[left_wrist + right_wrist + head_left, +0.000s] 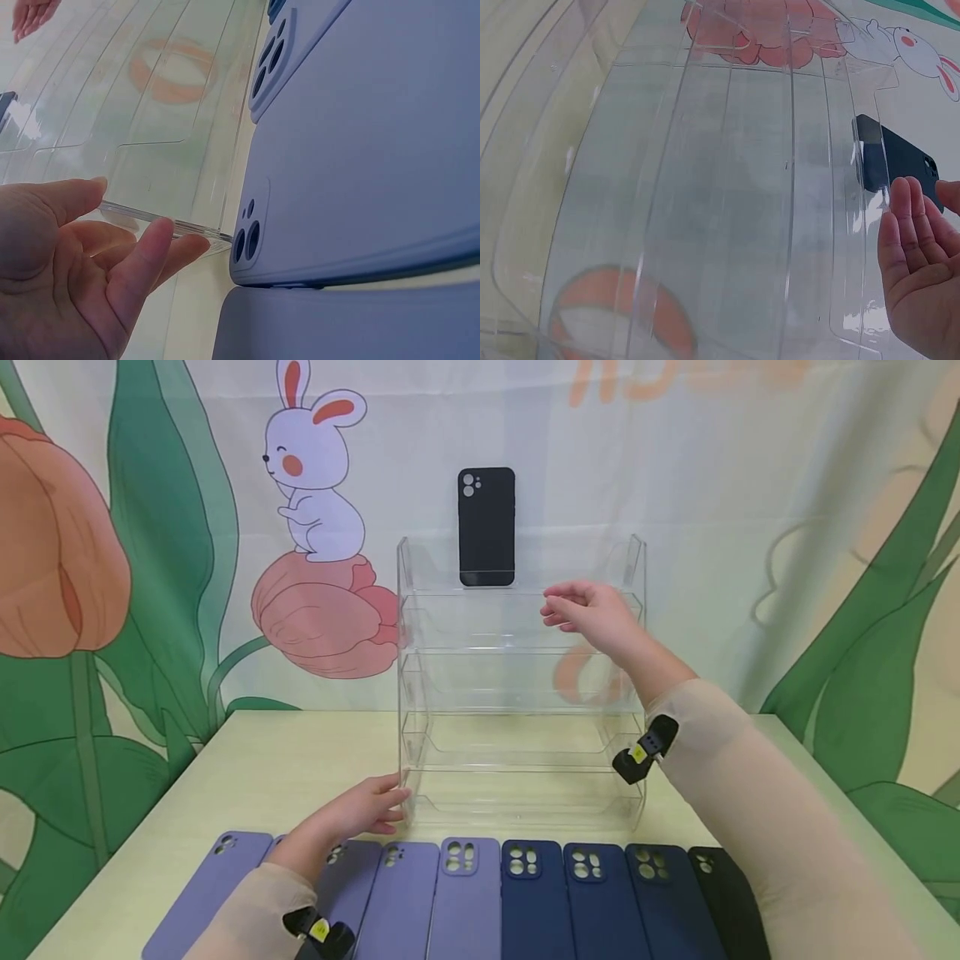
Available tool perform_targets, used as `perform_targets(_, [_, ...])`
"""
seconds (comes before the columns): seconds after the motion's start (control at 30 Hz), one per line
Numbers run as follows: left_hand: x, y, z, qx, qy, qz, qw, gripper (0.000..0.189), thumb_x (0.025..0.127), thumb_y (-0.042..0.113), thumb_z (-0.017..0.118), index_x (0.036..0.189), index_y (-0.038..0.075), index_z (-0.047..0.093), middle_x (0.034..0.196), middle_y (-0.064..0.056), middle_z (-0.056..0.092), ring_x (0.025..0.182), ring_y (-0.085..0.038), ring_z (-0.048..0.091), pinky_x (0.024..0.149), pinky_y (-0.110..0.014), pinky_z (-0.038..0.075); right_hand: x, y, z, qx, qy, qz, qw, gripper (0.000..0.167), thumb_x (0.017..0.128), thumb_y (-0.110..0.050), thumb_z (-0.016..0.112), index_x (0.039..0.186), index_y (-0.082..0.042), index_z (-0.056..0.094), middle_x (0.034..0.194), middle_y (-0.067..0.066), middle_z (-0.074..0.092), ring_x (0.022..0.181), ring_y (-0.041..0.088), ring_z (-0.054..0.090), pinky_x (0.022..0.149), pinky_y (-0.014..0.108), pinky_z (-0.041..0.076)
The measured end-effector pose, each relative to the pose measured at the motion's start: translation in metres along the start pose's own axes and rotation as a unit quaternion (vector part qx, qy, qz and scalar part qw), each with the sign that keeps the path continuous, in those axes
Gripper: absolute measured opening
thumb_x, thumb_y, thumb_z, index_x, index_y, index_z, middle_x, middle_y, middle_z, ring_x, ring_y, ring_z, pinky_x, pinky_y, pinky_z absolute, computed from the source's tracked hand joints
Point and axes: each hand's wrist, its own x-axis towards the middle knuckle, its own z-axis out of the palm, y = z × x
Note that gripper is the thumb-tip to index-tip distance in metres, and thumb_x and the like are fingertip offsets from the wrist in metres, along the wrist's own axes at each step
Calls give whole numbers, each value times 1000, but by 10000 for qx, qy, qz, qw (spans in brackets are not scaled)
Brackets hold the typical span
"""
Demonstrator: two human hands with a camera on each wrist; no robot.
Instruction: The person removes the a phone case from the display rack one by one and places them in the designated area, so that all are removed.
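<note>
A clear, stepped display rack (517,739) stands on the table. On its top tier a black phone case (487,527) stands upright, its camera holes at the upper left. My left hand (358,806) holds the rack's lower left side; in the left wrist view the thumb and fingers (154,251) lie on either side of the clear panel's edge. My right hand (592,617), its fingers loosely bent and holding nothing, is in front of the upper tiers, right of the black case. In the right wrist view the black case (900,161) lies just beyond the fingertips.
Along the table's front lies a row of phone cases: several purple ones (397,893), several navy ones (536,902) and a black one (723,893) at the right. The left forearm crosses over the purple cases. Behind the rack hangs a printed curtain (712,527).
</note>
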Motion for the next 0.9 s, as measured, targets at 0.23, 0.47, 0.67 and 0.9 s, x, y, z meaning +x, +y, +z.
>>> perform_targets(0.23, [1,2,-1,-48,-26,-37,10000,51,101,18,40,144,-5,24,139,-29,37,118,-41,48,82,-41,52,17,-10,3,88,40,-48,9999,39,97,-24,51,128,0,50,116,17,61,101,21,61,91,32,47])
perform_targets(0.47, [-1,1,-1,-54,-135,-34,9999,52,102,18,38,144,-7,21,140,-30,34,119,-42,46,83,-41,52,32,-20,4,171,193,34,9997,40,97,-25,51,129,-1,51,116,14,61,102,20,60,91,30,47])
perform_targets(0.67, [-2,1,-1,-40,-108,-34,9999,52,102,18,39,144,-7,21,140,-31,34,119,-42,46,83,-41,52,41,-25,2,174,277,-32,9995,40,97,-24,51,129,0,51,116,14,60,104,19,59,91,30,47])
perform_targets(0.9, [-1,1,0,-102,-134,26,9999,51,102,17,38,144,-7,23,138,-31,37,119,-43,46,83,-41,52,50,-28,3,189,473,-137,9986,37,97,-20,50,128,0,52,122,15,58,110,19,56,91,30,47])
